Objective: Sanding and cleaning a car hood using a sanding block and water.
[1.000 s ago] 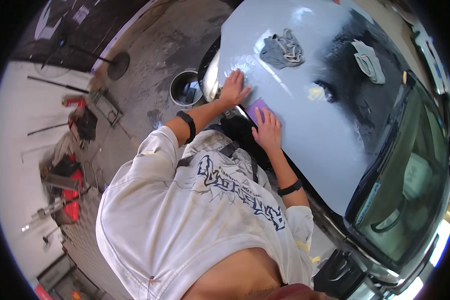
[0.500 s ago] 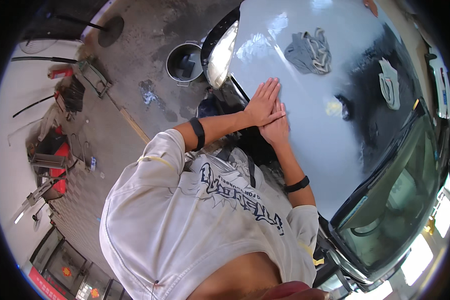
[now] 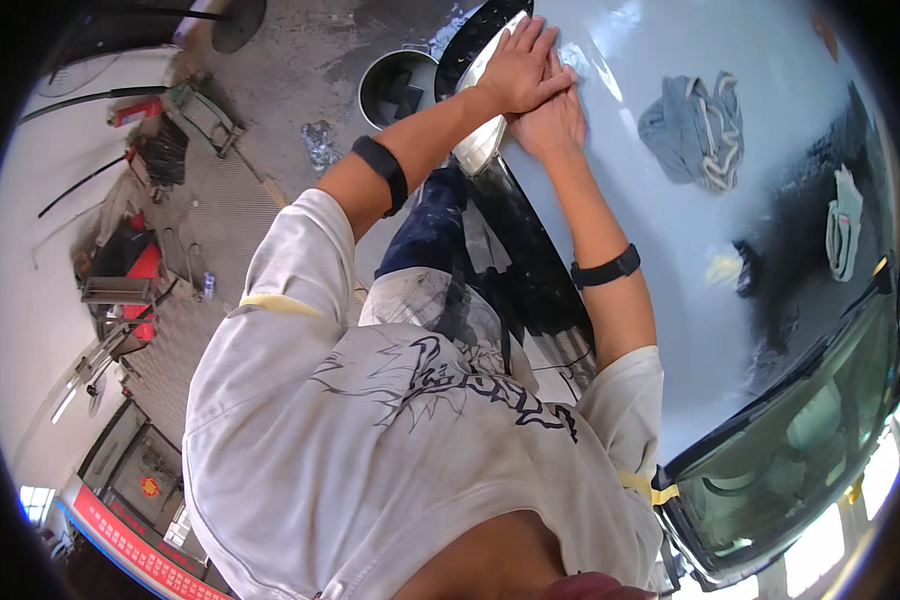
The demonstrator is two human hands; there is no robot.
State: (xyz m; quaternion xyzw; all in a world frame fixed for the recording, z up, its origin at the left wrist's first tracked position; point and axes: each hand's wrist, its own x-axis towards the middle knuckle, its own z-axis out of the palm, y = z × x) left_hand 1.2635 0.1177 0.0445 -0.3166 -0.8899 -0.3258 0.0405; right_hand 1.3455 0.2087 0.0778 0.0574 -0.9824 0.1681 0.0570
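Observation:
My left hand (image 3: 518, 68) lies flat with its fingers stretched out, at the hood's edge beside the clear headlight (image 3: 480, 146). Its thumb side crosses over my right hand (image 3: 553, 127), which rests palm down on the grey car hood (image 3: 630, 270). The right fingertips are partly hidden beneath the left hand. I see nothing held in either hand, though the undersides of the palms are out of sight. To the right of the hands a crumpled grey cloth (image 3: 685, 135) lies on the hood. Farther right is a folded pale cloth (image 3: 843, 225).
A metal bucket (image 3: 369, 92) with a dark object inside stands on the floor left of the headlight. The hood has a black patch (image 3: 800, 210) near the windshield (image 3: 800, 440). Red-and-black equipment (image 3: 135, 275) stands along the left wall.
Both hands have slid forward along the hood's edge, from behind the headlight to beside it, still overlapping. My arms are stretched farther out, and the view has shifted.

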